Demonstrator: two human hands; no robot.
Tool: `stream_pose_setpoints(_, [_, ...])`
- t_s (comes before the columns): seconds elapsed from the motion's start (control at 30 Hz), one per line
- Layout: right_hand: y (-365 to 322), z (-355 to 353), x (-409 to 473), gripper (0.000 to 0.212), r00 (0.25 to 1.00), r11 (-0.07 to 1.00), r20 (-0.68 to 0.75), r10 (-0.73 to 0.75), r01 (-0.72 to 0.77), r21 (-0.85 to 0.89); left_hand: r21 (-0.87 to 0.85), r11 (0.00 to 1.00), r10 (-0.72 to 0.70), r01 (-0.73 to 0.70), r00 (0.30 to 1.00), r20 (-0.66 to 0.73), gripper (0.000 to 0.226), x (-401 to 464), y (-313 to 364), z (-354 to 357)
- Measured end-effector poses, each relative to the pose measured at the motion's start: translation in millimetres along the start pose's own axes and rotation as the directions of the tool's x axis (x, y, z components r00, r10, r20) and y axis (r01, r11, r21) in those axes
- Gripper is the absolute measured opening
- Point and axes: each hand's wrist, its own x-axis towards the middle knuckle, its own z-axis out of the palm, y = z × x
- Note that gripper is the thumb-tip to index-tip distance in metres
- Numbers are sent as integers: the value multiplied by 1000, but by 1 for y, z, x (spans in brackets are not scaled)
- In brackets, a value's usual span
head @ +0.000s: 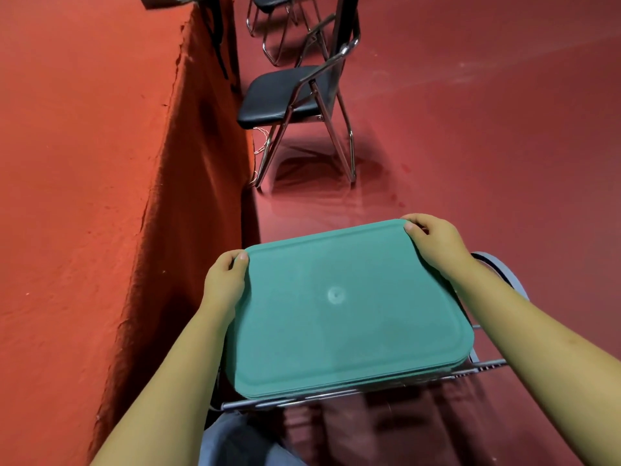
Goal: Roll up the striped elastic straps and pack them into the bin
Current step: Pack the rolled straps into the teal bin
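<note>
both hands on the green lid of the bin

a green lid [346, 307] lies flat and covers what sits under it, so the bin and the striped straps are hidden and i cannot tell where the straps are. the lid rests over a metal-framed stand [369, 390], whose chrome bar shows along the lid's near edge and whose curved tube shows past its right edge.

the left hand [223, 284] holds the lid at its far left corner, thumb on top and fingers curled over the rim: the grip is closed on the lid. the right hand [433, 240] holds the far right corner the same way, thumb tip on the top face and fingers wrapped over the edge.

to the left stands a bench draped in red cloth [84, 179], its cloth hanging to the floor just beside the lid. beyond the lid a black folding chair [295, 95] with chrome legs stands on the glossy red floor [487, 129], close to the bench's side. another chair [272, 15] stands farther back. blue fabric [235, 442] shows at the bottom edge, between the forearms.
</note>
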Motion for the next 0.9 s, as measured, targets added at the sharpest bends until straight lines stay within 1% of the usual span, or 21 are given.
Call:
stream_pose_setpoints(0.07, [-2, -3, -5, 37, 999, 999, 50, 3, -1, -54, 22, 1000, 19, -19, 1000, 9, 21, -4, -4, -4])
stream_pose_setpoints(0.17, [-4, -6, -15, 50, 995, 995, 96, 18, -8, -104, 174, 985, -15, 6, 999, 48, 45, -9, -11, -8])
stream_pose_setpoints(0.2, [-3, -7, -20, 52, 995, 993, 102, 19, -7, -116, 219, 976, -32, 19, 998, 55, 49, -13, -13, -10])
stream_pose_setpoints(0.33, [6, -11, -47, 56, 988, 991, 134, 74, -59, -116, 254, 967, -21, -2, 996, 88, 46, -47, -20, -12])
stream_pose_setpoints(0.4, [12, -11, -64, 56, 984, 991, 147, 102, -86, -106, 263, 965, -37, 14, 996, 81, 47, -65, -32, -14])
stream_pose_setpoints(0.43, [14, -10, -71, 56, 983, 991, 150, 108, -94, -99, 235, 970, -73, 54, 995, 72, 50, -71, -40, -16])
stream_pose_setpoints(0.47, [15, -11, -79, 56, 981, 991, 154, 114, -101, -90, 186, 975, -138, 123, 988, 68, 54, -78, -46, -17])
stream_pose_setpoints(0.53, [19, -12, -89, 57, 976, 990, 171, 132, -119, -81, 53, 970, -241, 237, 967, 88, 59, -89, -56, -19])
stream_pose_setpoints(0.6, [23, -13, -96, 57, 973, 988, 172, 153, -144, -63, -60, 953, -289, 298, 949, 123, 53, -97, -59, -19])
stream_pose_setpoints(0.63, [26, -12, -100, 55, 973, 986, 162, 165, -162, -27, -127, 937, -306, 327, 939, 157, 49, -100, -59, -19])
stream_pose_setpoints(0.7, [32, -8, -108, 50, 974, 974, 125, 189, -202, 104, -252, 874, -355, 416, 900, 254, 45, -104, -57, -20])
stream_pose_setpoints(0.73, [34, -6, -111, 47, 975, 962, 94, 202, -215, 166, -285, 849, -369, 445, 885, 285, 44, -106, -58, -22])
stream_pose_setpoints(0.8, [38, -1, -118, 43, 979, 953, 45, 201, -206, 223, -302, 845, -361, 441, 888, 284, 40, -110, -58, -23])
stream_pose_setpoints(0.9, [37, 6, -125, 43, 984, 964, -32, 175, -165, 207, -275, 898, -296, 343, 934, 199, 32, -117, -61, -17])
